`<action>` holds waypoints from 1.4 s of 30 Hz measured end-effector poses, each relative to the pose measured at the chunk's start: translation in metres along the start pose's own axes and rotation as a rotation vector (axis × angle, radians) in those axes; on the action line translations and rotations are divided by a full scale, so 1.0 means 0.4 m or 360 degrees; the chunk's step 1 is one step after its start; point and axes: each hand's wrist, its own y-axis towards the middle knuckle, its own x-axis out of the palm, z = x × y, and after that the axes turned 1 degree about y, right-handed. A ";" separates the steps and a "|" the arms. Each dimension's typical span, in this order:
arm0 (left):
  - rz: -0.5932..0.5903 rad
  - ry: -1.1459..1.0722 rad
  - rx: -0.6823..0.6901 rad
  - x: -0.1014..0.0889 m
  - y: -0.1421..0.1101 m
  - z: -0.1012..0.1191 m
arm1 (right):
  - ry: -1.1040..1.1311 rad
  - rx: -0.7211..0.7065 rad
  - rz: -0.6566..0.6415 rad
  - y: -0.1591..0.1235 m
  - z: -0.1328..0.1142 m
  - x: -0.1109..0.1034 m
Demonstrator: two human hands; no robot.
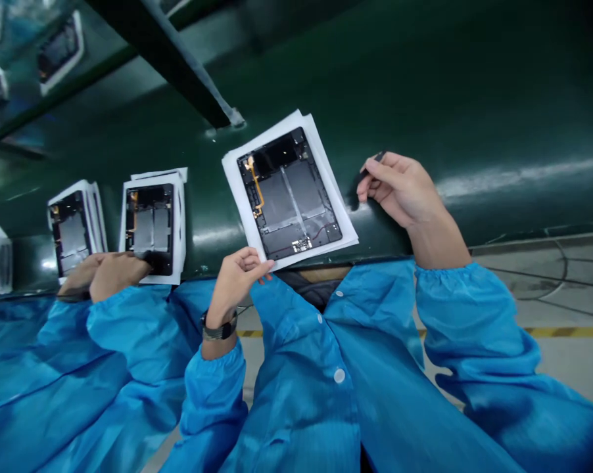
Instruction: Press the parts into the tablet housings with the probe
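An opened tablet back shell (pixel 289 194) lies on white paper sheets (pixel 237 171) on the green conveyor belt (pixel 425 98). It shows grey panels, an orange flex cable and a small connector. My left hand (pixel 237 276), with a watch on its wrist, pinches the near corner of the paper. My right hand (pixel 400 187) rests on the belt to the right of the tablet, its fingers curled around a small dark object that I cannot name.
To the left, a co-worker's hands (pixel 106 272) in blue sleeves rest on a second tablet shell (pixel 151 226) on paper. More shells (pixel 72 226) follow further left. A dark beam (pixel 178 66) crosses above the belt. The floor with a yellow line (pixel 567 332) lies at right.
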 end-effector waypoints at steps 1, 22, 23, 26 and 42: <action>0.0017 -0.0037 -0.0001 0.003 -0.002 0.001 | -0.0016 -0.0004 -0.0013 0.000 -0.004 0.003; 0.0337 -0.0269 0.0264 -0.040 0.012 -0.040 | -0.0264 0.0122 0.0070 -0.004 -0.028 0.086; 0.0356 -0.0257 0.0293 -0.046 0.015 -0.043 | -0.0289 0.0119 0.0087 -0.001 -0.026 0.088; 0.0487 -0.0262 0.0357 -0.083 0.022 -0.057 | -0.0343 0.0133 0.0117 0.007 -0.021 0.094; 0.1580 -0.0847 0.0120 -0.253 -0.009 -0.270 | -0.0561 0.0117 0.0210 0.007 -0.030 0.119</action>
